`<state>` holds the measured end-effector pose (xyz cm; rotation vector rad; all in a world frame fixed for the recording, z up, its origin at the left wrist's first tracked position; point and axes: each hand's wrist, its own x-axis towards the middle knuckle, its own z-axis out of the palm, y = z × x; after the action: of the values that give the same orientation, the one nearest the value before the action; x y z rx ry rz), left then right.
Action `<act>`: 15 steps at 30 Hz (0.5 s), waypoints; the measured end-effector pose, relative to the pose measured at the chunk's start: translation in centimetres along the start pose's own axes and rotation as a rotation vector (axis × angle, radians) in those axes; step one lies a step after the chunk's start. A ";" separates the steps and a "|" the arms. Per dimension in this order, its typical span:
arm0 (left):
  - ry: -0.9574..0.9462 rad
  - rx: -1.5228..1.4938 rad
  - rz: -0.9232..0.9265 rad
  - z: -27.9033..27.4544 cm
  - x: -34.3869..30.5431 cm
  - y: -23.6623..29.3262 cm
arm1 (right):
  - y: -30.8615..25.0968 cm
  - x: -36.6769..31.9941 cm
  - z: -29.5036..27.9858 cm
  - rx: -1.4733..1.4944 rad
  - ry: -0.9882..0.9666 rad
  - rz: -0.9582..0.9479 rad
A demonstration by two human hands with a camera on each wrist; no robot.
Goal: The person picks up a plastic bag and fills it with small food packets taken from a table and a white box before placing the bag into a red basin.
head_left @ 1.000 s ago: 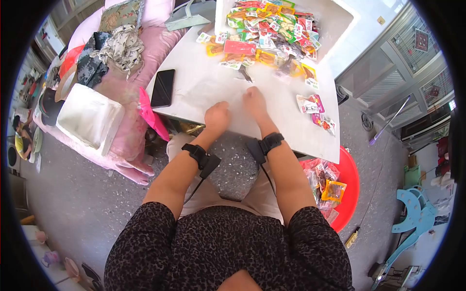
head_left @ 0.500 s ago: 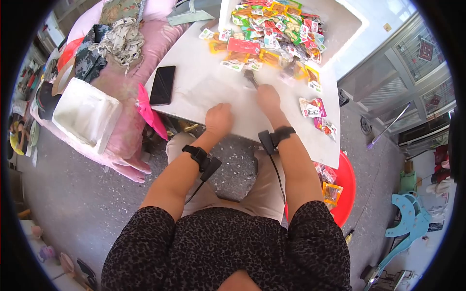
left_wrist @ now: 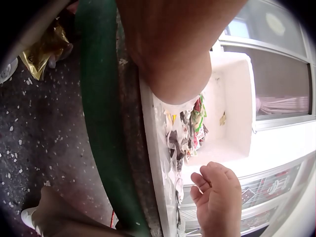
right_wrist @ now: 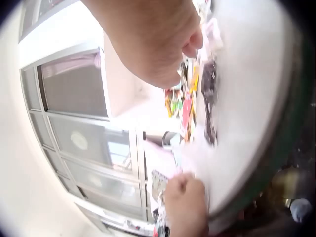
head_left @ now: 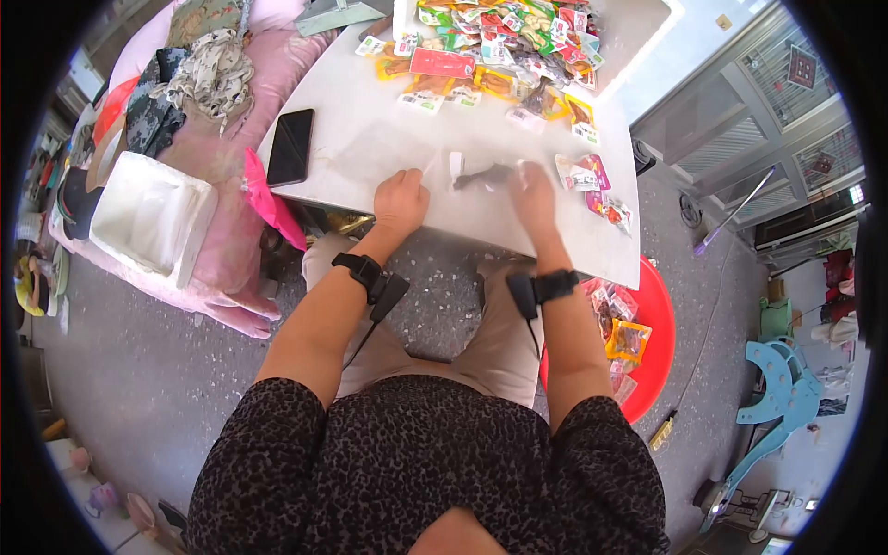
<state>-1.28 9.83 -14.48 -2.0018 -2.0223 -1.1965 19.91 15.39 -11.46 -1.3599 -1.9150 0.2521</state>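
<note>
My right hand (head_left: 535, 194) is over the middle of the white table (head_left: 324, 176), fingers curled at one end of a dark, narrow snack packet (head_left: 486, 176). The packet stretches left from the fingers, a white tag on its far end, and is blurred in the head view. My left hand (head_left: 402, 201) is near the table's front edge, its fingers curled. Thin clear plastic film (left_wrist: 177, 106) shows at the left fingers in the left wrist view; the fingertips are hidden behind the hand there. Light gaps of tabletop separate the two hands.
A white foam box (head_left: 638, 46) with colourful snack packets (head_left: 499, 46) spilling out stands at the back. Two packets (head_left: 592, 190) lie at the right. A phone (head_left: 290, 146) rests at the left, and a red basin (head_left: 659, 351) of packets stands below the right edge.
My right hand has moved right and slightly nearer the body. The dark packet has come with it, turning from pointing backward to pointing left. The left hand has barely moved on the table.
</note>
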 end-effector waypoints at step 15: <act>-0.037 0.028 0.000 0.1 0.3 0.1 | 2.2 0.8 -0.6 0.301 -0.296 0.501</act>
<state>-1.22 10.10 -14.38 -2.0260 -2.0438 -1.1333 21.79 16.88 -11.92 -1.6365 -1.6406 0.9935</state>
